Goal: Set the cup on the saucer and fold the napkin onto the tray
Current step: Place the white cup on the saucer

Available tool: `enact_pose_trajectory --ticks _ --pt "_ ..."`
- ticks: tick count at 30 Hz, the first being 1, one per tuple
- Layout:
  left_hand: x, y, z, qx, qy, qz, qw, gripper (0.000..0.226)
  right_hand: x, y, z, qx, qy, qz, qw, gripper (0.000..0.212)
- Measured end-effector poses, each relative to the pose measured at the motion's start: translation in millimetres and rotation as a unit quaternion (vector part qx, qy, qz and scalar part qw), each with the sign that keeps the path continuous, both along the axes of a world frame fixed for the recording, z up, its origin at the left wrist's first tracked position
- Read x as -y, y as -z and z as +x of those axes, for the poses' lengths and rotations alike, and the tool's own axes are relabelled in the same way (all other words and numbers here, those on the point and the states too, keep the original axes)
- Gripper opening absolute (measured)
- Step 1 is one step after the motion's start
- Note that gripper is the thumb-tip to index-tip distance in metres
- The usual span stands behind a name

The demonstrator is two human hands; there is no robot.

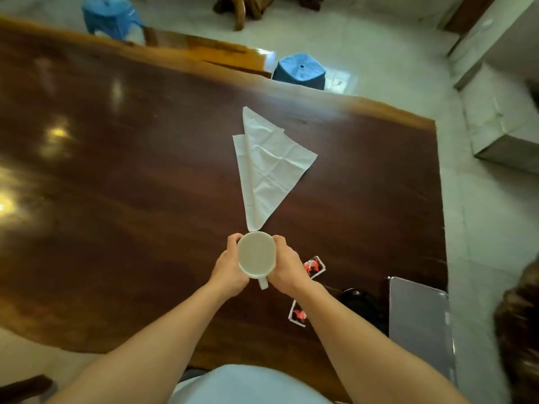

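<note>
A white cup [256, 255] with its handle pointing toward me is held above the dark wooden table [116, 176]. My left hand [229, 268] grips its left side and my right hand [287, 269] grips its right side. Just beyond the cup a white napkin [268, 167] lies folded into a long triangle, its narrow tip touching the cup's far rim in the view. A grey metal tray [420, 325] lies at the table's near right corner. I see no saucer.
Two small red-and-white packets [314, 266] [298, 314] lie on the table near my right wrist, with a black object [361, 304] beside the tray. Two blue stools [302, 70] [112, 16] stand on the floor past the table's far edge.
</note>
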State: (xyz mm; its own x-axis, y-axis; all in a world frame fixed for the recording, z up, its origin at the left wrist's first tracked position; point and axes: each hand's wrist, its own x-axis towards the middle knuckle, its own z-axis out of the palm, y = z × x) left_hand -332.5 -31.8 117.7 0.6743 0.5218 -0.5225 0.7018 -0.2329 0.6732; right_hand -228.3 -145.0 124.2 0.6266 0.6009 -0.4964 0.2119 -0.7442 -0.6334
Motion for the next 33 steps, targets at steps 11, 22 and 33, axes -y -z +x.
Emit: enact_pose_trajectory --ticks 11,22,33 --pt "122.8 -16.6 7.0 0.047 0.083 0.014 0.995 0.106 143.2 -17.3 -10.6 0.002 0.061 0.084 0.995 0.072" --pt "194.8 -6.3 20.4 0.029 0.164 0.024 0.986 0.122 230.4 -0.7 -16.6 0.023 0.105 0.075 0.991 0.077" --pt "207.2 -1.7 28.7 -0.019 0.204 0.019 0.979 0.111 251.7 15.3 -14.5 0.005 0.107 0.050 0.993 0.080"
